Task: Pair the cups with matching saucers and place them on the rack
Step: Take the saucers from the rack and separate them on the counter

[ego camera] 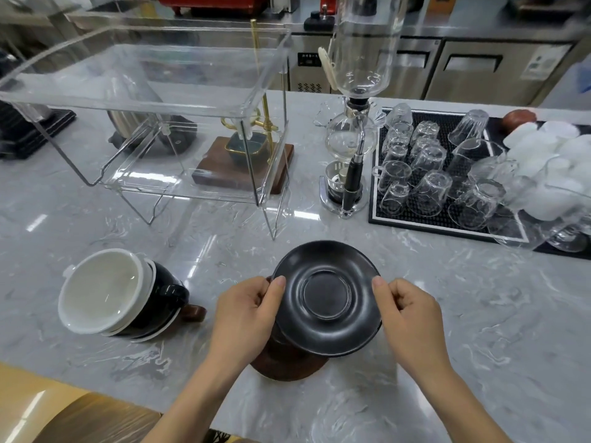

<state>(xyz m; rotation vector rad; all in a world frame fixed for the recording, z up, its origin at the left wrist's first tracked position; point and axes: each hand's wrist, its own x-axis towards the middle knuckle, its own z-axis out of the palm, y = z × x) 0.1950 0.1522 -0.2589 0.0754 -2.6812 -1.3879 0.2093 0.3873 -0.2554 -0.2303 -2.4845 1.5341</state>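
Observation:
A black saucer (326, 298) is held above the marble counter near the front centre. My left hand (246, 318) pinches its left rim and my right hand (409, 318) pinches its right rim. Under it lies a brown saucer (287, 362), partly hidden. To the left stands a stack of nested cups, a white cup (99, 289) on top and a black cup (163, 298) with its handle to the right; a brown cup handle (195, 313) pokes out behind. The clear acrylic rack (153, 100) stands at the back left, its two shelves bare.
A glass siphon coffee maker (351, 135) stands right of the rack. A black mat (447, 225) with several upturned glasses fills the right side, with white cups (550, 155) beyond it. A wooden base with a brass stand (236, 167) sits behind the rack.

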